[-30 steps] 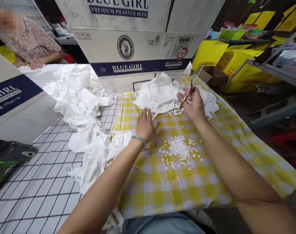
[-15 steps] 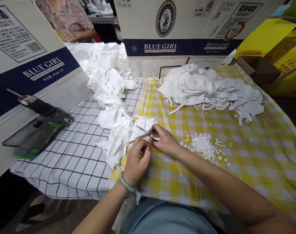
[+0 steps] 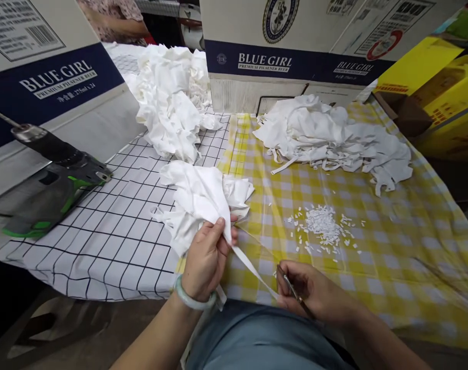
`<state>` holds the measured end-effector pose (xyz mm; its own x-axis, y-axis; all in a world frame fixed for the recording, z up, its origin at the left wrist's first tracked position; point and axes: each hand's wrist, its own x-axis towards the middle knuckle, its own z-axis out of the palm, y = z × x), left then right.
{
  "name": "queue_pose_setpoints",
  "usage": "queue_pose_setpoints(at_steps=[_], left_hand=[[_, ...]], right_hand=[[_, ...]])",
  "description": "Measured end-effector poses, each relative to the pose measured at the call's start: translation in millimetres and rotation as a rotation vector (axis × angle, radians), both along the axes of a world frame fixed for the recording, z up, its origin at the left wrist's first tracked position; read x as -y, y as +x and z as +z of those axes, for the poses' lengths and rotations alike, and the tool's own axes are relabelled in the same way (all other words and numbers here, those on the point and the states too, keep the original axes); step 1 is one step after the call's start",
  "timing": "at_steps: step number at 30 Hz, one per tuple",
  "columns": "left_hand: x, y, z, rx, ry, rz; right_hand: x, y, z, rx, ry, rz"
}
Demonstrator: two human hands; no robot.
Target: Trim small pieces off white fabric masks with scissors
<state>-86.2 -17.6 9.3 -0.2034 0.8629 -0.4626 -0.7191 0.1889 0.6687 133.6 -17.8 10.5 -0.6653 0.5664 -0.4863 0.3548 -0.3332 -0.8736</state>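
Note:
My left hand (image 3: 209,254), with a pale green bangle at the wrist, is closed on the edge of a white cloth garment (image 3: 203,190). A narrow white strap (image 3: 251,264) runs taut from that garment down to my right hand (image 3: 311,293). There the fingers are closed, pinching the strap's end, with a pair of scissors (image 3: 290,285) tucked in the same hand. Most of the scissors is hidden by the fingers. Under and beside the held garment lie more crumpled white pieces (image 3: 176,226).
Behind lie two heaps of white garments, one left (image 3: 168,97) and one right (image 3: 315,128). Small white clippings (image 3: 322,226) are scattered on the yellow checked cloth (image 3: 392,231). A cordless drill (image 3: 60,174) rests at left, near large cartons (image 3: 249,97). Another person's arm (image 3: 122,25) shows behind.
My right hand has moved down and right with the scissors, drawing the strap out. My left hand now grips a garment lifted over the near pieces, which have separated from the far left heap.

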Motion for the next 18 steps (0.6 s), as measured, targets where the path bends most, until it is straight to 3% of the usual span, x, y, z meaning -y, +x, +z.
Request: queue_pose_setpoints(at_steps=[3, 6, 8, 10, 12, 15, 18], left_hand=[[3, 6, 9.9, -0.048, 0.032, -0.085], [8, 11, 30.0, -0.022, 0.085, -0.408], [9, 11, 42.0, 0.043, 0.101, -0.629], [8, 8, 47.4, 0.086, 0.081, -0.743], [7, 1, 45.7, 0.076, 0.031, -0.722], [7, -10, 35.5, -0.070, -0.008, -0.552], [11, -12, 25.0, -0.279, 0.037, -0.423]], right_hand=[[-7, -1, -8.0, -0.053, 0.052, -0.220], [-33, -19, -1.5, -0.161, 0.362, -0.445], [-52, -36, 5.7, -0.247, 0.520, -0.370], [-69, -50, 9.0, -0.377, 0.486, -0.213], [-81, -57, 8.5, -0.494, 0.358, -0.152], [-91, -54, 10.4, -0.551, 0.262, -0.304], [-94, -48, 25.1, -0.520, 0.245, -0.413]])
